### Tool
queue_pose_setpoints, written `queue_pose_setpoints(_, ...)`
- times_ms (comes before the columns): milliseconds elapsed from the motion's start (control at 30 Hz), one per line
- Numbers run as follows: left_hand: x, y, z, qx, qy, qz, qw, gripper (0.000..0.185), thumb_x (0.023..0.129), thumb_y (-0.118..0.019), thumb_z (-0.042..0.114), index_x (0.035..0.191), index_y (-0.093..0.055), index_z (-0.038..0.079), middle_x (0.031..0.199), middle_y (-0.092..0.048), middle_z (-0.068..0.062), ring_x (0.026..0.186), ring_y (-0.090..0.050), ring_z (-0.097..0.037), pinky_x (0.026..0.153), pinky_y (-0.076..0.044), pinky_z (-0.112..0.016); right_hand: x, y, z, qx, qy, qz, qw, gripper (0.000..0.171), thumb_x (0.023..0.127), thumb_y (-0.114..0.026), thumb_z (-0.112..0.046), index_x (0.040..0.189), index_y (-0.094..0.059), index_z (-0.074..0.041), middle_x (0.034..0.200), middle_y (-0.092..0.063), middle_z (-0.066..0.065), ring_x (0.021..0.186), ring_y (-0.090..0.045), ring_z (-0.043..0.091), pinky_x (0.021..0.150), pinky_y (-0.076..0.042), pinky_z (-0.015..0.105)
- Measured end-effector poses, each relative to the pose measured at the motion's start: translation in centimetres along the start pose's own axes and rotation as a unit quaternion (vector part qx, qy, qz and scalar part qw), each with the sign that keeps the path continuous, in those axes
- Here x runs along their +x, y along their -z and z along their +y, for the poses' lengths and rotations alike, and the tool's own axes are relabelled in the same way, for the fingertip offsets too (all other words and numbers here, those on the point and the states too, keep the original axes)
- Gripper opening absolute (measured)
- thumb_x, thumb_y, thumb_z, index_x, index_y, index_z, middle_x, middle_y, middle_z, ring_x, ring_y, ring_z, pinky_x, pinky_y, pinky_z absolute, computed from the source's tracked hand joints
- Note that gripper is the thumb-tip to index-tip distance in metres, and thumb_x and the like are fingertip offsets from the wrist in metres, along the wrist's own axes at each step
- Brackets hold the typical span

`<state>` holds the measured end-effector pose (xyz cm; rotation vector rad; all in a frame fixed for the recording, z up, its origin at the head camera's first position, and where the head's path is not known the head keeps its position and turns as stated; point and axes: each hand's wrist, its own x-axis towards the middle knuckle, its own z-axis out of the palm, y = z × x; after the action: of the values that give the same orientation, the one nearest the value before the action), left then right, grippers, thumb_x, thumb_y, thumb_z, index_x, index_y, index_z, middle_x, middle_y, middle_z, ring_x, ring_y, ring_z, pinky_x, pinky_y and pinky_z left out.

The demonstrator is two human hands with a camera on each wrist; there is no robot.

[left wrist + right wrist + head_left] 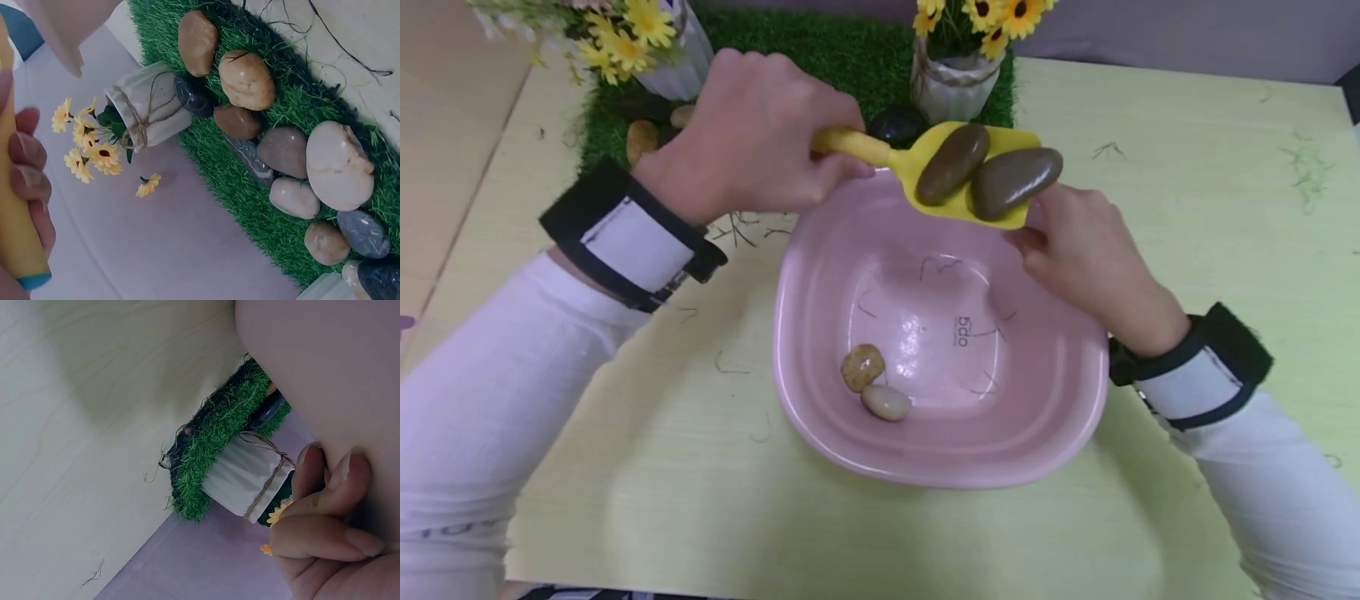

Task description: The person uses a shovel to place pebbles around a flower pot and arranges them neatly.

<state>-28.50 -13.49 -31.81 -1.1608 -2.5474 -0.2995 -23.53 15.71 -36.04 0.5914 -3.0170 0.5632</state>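
My left hand [775, 133] grips the handle of a yellow toy shovel [928, 212]; the teal end of the handle [19, 212] shows in the left wrist view. Two smooth stones lie on the blade, a brown one [953, 165] and a grey-brown one [1017, 179]. Below the blade sits a pink basin [790, 342], with a speckled tan stone [862, 367] and a pale stone [886, 402] on its floor. At the far right corner of the basin, beside the blade tip, my right hand [1082, 242] holds the rim with curled fingers [322, 540].
Behind the basin lies a green turf mat [820, 42] bearing several stones, among them a large white one [337, 165]. Flower pots stand at its left [677, 62] and right [951, 83]. Dark strands [741, 229] are scattered over the pale table [700, 500].
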Motion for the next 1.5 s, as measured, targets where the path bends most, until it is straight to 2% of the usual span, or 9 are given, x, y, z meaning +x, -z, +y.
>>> queue_pose_setpoints(167,-0.1,0.1,-0.2,0.015,0.054,-0.008,0.9984,0.037,0.089,-0.054,0.04,0.089,-0.072,0.007,0.063,-0.063,-0.008,0.048,-0.051,-0.024,0.045,-0.038,-0.038,0.2,0.0,0.0,-0.001,0.001,-0.006,1.0,0.026,0.089,-0.059,-0.008,0.113,-0.049,-0.003,0.072,-0.054,0.014,0.058,-0.051,0.027,0.051,-0.037,0.034)
queue_pose_setpoints(233,-0.1,0.1,-0.2,0.025,0.08,-0.018,0.9964,0.04,0.089,-0.054,0.043,0.092,-0.071,0.007,0.065,-0.064,-0.009,0.05,-0.052,-0.025,0.045,-0.038,-0.039,0.2,0.0,0.0,0.001,0.001,-0.007,1.0,0.028,0.089,-0.058,-0.008,0.115,-0.049,-0.002,0.079,-0.058,0.018,0.059,-0.052,0.028,0.052,-0.038,0.035)
queue_pose_setpoints(300,-0.1,0.1,-0.1,0.036,0.101,-0.025,0.9939,0.043,0.09,-0.053,0.046,0.094,-0.071,0.006,0.064,-0.063,-0.01,0.05,-0.051,-0.026,0.045,-0.037,-0.038,0.2,0.0,0.0,0.002,0.001,-0.011,1.0,0.038,0.089,-0.058,-0.008,0.125,-0.049,-0.004,0.09,-0.063,0.021,0.06,-0.053,0.029,0.054,-0.039,0.036)
queue_pose_setpoints(367,-0.1,0.0,-0.1,0.044,0.117,-0.029,0.9918,0.045,0.09,-0.052,0.046,0.094,-0.07,0.006,0.063,-0.061,-0.01,0.05,-0.049,-0.026,0.045,-0.034,-0.037,0.2,0.0,0.0,0.004,-0.001,-0.015,1.0,0.045,0.089,-0.058,-0.009,0.133,-0.046,-0.005,0.099,-0.064,0.024,0.06,-0.054,0.029,0.055,-0.039,0.037)
queue_pose_setpoints(500,0.2,0.0,0.1,0.048,0.135,-0.032,0.9891,0.046,0.092,-0.047,0.045,0.095,-0.068,0.004,0.064,-0.058,-0.011,0.05,-0.046,-0.026,0.045,-0.033,-0.036,0.2,0.0,0.1,0.003,-0.002,-0.016,1.0,0.048,0.089,-0.059,-0.009,0.136,-0.045,-0.005,0.097,-0.063,0.026,0.059,-0.053,0.029,0.054,-0.038,0.039)
queue_pose_setpoints(733,0.3,-0.1,0.0,0.025,0.135,-0.041,0.9896,0.041,0.094,-0.048,0.043,0.106,-0.061,0.005,0.069,-0.057,-0.011,0.053,-0.047,-0.027,0.049,-0.035,-0.036,0.2,-0.1,0.1,0.003,0.0,-0.012,1.0,0.048,0.089,-0.059,-0.009,0.135,-0.045,-0.005,0.091,-0.064,0.026,0.058,-0.053,0.029,0.054,-0.039,0.038)
queue_pose_setpoints(1133,0.2,-1.4,-0.5,0.032,0.136,-0.091,0.986,0.036,0.097,-0.047,0.04,0.107,-0.058,0.007,0.072,-0.06,-0.012,0.053,-0.052,-0.028,0.045,-0.036,-0.037,0.1,0.1,0.1,-0.002,0.004,-0.007,1.0,0.049,0.089,-0.06,-0.009,0.136,-0.045,-0.005,0.083,-0.063,0.023,0.054,-0.051,0.027,0.05,-0.036,0.034)
queue_pose_setpoints(1367,0.5,-2.1,-0.6,0.03,0.131,-0.105,0.9853,0.037,0.098,-0.045,0.041,0.107,-0.059,0.007,0.07,-0.06,-0.011,0.052,-0.051,-0.026,0.045,-0.036,-0.036,0.1,0.0,0.1,0.002,0.003,-0.009,1.0,0.049,0.089,-0.059,-0.009,0.136,-0.044,-0.005,0.085,-0.064,0.024,0.055,-0.052,0.028,0.051,-0.036,0.036)
queue_pose_setpoints(1500,0.6,-2.3,-0.7,0.009,0.135,-0.121,0.9834,0.038,0.098,-0.046,0.04,0.109,-0.061,0.007,0.074,-0.063,-0.011,0.055,-0.054,-0.028,0.047,-0.039,-0.038,0.2,0.0,0.1,0.003,-0.001,-0.01,1.0,0.049,0.09,-0.059,-0.009,0.136,-0.045,-0.006,0.09,-0.064,0.026,0.06,-0.055,0.031,0.054,-0.039,0.04)
